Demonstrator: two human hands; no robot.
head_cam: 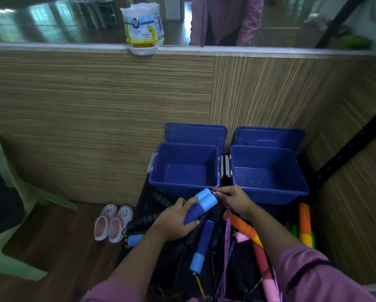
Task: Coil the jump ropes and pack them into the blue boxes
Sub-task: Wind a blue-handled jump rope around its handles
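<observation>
Two open blue boxes, the left box [156,168] and the right box [302,182], stand side by side against the wooden wall, their lids propped behind. My left hand [174,221] grips a pair of blue foam jump-rope handles [202,203] just in front of the left box. My right hand [237,198] pinches the purple rope [227,236] at the handles' top end; the rope hangs down from there. Below lie more ropes: a blue handle [201,245], black handles [147,219], orange handles [242,227] and a pink one [263,264].
A pair of pink clogs [114,221] sits on the wooden floor to the left. A green plastic chair [6,192] stands at the far left. An air freshener [142,27] rests on the ledge under the mirror. A black bar [346,147] runs diagonally at right.
</observation>
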